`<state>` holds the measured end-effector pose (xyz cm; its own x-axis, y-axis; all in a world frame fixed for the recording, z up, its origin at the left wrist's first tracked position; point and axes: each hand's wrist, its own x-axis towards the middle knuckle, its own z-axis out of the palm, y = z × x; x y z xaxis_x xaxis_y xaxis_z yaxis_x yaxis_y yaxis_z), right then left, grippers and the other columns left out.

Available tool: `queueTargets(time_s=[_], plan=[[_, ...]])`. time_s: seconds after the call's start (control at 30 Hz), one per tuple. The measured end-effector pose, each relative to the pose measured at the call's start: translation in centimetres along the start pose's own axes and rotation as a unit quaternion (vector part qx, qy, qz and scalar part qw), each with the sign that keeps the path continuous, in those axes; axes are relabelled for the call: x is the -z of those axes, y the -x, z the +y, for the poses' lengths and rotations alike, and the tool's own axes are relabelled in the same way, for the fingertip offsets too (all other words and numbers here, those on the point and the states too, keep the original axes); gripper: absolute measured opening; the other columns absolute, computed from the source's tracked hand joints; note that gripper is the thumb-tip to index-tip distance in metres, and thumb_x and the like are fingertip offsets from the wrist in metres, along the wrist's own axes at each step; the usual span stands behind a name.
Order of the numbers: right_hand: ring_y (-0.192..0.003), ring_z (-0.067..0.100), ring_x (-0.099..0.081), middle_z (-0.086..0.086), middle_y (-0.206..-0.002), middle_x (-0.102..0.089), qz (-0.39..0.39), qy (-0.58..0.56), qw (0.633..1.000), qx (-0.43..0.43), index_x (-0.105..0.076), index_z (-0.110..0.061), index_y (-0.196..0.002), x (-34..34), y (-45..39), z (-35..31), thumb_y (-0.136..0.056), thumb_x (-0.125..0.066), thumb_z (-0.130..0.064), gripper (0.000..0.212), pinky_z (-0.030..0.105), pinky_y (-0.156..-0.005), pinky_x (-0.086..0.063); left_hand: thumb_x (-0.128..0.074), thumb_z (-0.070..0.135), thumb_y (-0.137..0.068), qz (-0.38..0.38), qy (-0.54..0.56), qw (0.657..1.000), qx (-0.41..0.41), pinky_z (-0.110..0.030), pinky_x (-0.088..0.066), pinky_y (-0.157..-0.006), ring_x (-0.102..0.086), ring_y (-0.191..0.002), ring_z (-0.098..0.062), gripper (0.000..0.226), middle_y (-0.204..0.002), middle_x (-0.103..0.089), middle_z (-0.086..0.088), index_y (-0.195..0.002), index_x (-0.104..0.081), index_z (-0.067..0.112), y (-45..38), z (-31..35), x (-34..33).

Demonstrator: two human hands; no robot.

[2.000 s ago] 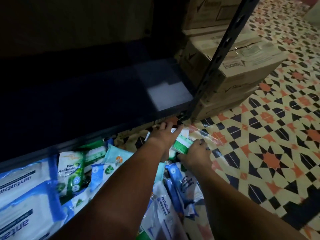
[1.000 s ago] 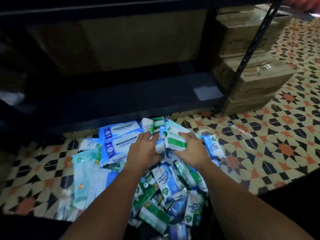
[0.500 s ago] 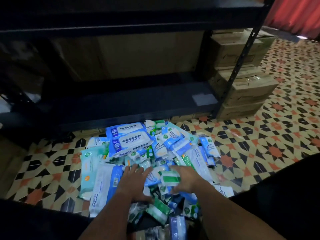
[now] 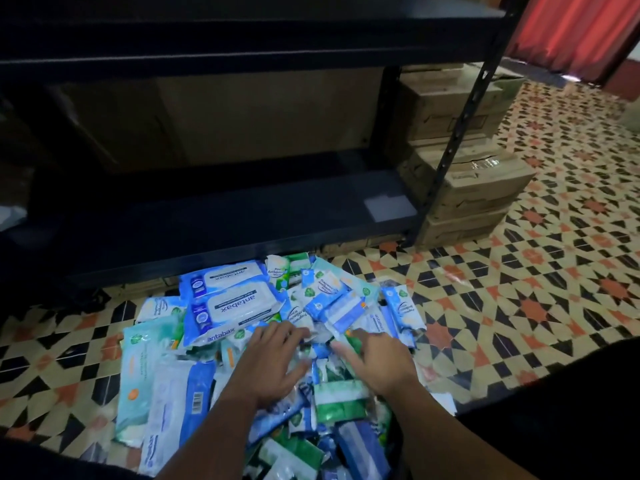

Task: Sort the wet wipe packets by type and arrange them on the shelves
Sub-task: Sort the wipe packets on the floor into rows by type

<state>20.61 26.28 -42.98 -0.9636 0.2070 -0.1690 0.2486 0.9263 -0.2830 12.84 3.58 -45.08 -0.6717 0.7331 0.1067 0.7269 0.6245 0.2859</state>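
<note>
Wet wipe packets (image 4: 263, 344): heaped on the tiled floor just before the black shelf unit (image 4: 221, 216). Your left hand (image 4: 273, 363) and right hand (image 4: 375, 362) rest atop the heap, fingers spread, holding nothing.

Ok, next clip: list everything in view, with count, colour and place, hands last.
wet wipe packets: a pile too many to count, blue, white, green and teal, on the floor before the shelf
antabax packs: two large, blue and white, at the pile's far side
green and white packet: one, near the right wrist
shelving unit: one, black, bottom shelf bare
cardboard boxes: a brown stack, right of the unit
curtain: red, top right
tiled floor: patterned black, orange, cream
left hand: fingers spread on the pile
right hand: fingers straight, on the pile
</note>
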Motion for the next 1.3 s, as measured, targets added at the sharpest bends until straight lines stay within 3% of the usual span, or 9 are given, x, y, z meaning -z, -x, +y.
queueTargets(time_s=[0.17,0.3,0.43,0.57,0.67,0.77,0.9,1.2,1.3], plan=[[-0.09,0.026,-0.069,0.006,-0.1,-0.071,0.098,-0.064,0.976,-0.183,-0.059,-0.02,-0.127,0.3,-3.4,3.6,-0.104,-0.04,-0.039,0.035,0.036,-0.076,-0.056,-0.037,0.037,-0.103,0.076,-0.019,0.997,0.014,-0.038,-0.041,-0.088,-0.049,-0.105,-0.019,0.03,-0.114,-0.054,0.005,-0.126,-0.053,0.026,-7.0,0.4,0.0],[-0.12,0.032,-0.053,0.011,-0.132,-0.053,0.02,-0.018,0.964,-0.264,-0.037,-0.022,-0.148,0.0,-6.4,6.9,-0.094,-0.056,-0.022,0.057,0.041,-0.094,-0.05,-0.06,0.018,-0.09,0.037,-0.073,0.996,0.022,-0.039,-0.039,-0.093,-0.05,-0.116,-0.024,0.038,-0.121,-0.057,0.003,-0.127,-0.056,0.027,-14.9,1.2,-0.6],[-0.136,0.037,-0.036,0.011,-0.15,-0.034,-0.071,-0.026,0.95,-0.302,-0.019,-0.033,-0.156,-0.3,-9.3,9.2,-0.094,-0.061,-0.031,0.074,0.046,-0.107,-0.039,-0.062,0.008,-0.081,-0.067,-0.12,0.99,0.036,-0.04,-0.028,-0.108,-0.032,-0.136,-0.027,0.064,-0.142,-0.047,0.0,-0.141,-0.046,0.026,-22.6,1.8,-2.0],[-0.133,0.038,-0.038,0.013,-0.146,-0.037,-0.102,-0.112,0.943,-0.298,-0.022,-0.036,-0.152,-1.8,-11.7,11.4,-0.084,-0.071,-0.057,0.086,0.052,-0.106,-0.042,-0.074,0.039,-0.083,-0.242,-0.15,0.959,0.017,-0.048,-0.018,-0.118,-0.016,-0.149,-0.03,0.084,-0.16,-0.029,-0.003,-0.154,-0.028,0.031,-27.5,1.2,-4.5],[-0.129,0.036,-0.04,0.01,-0.14,-0.038,-0.09,-0.115,0.946,-0.29,-0.018,-0.04,-0.15,-3.4,-12.2,12.1,-0.078,-0.063,-0.074,0.091,0.054,-0.101,-0.044,-0.074,0.054,-0.082,-0.365,-0.165,0.916,0.002,-0.048,-0.025,-0.117,-0.022,-0.148,-0.031,0.092,-0.16,-0.031,-0.004,-0.156,-0.023,0.035,-29.0,0.6,-6.3],[-0.125,0.034,-0.044,0.008,-0.14,-0.038,-0.052,-0.108,0.952,-0.281,-0.015,-0.043,-0.148,-4.6,-12.1,12.6,-0.074,-0.061,-0.08,0.095,0.052,-0.097,-0.047,-0.075,0.049,-0.084,-0.423,-0.118,0.898,0.023,-0.044,-0.04,-0.109,-0.044,-0.135,-0.03,0.076,-0.148,-0.045,-0.006,-0.148,-0.039,0.032,-30.0,-0.5,-7.7],[-0.11,0.034,-0.058,0.01,-0.131,-0.045,-0.014,-0.165,0.953,-0.253,-0.023,-0.045,-0.143,-5.7,-11.9,12.4,-0.081,-0.07,-0.056,0.078,0.045,-0.087,-0.055,-0.079,0.035,-0.082,-0.447,-0.07,0.891,0.029,-0.034,-0.049,-0.09,-0.058,-0.107,-0.025,0.062,-0.127,-0.06,-0.006,-0.135,-0.049,0.023,-30.5,-1.4,-7.8],[-0.126,0.029,-0.046,0.007,-0.14,-0.041,0.007,-0.179,0.953,-0.244,-0.032,-0.04,-0.151,-4.5,-11.0,11.3,-0.088,-0.07,-0.031,0.074,0.045,-0.103,-0.046,-0.078,0.037,-0.083,-0.418,-0.064,0.906,0.023,-0.033,-0.05,-0.088,-0.061,-0.11,-0.029,0.061,-0.127,-0.062,-0.01,-0.135,-0.049,0.022,-27.8,-0.6,-4.3],[-0.128,0.028,-0.04,0.005,-0.146,-0.034,0.029,-0.106,0.966,-0.234,-0.027,-0.041,-0.153,-2.6,-9.7,9.7,-0.092,-0.065,-0.031,0.073,0.045,-0.104,-0.041,-0.073,0.042,-0.085,-0.339,-0.112,0.934,0.005,-0.036,-0.048,-0.091,-0.059,-0.116,-0.032,0.067,-0.131,-0.059,-0.013,-0.143,-0.042,0.025,-25.2,0.4,-2.7]])
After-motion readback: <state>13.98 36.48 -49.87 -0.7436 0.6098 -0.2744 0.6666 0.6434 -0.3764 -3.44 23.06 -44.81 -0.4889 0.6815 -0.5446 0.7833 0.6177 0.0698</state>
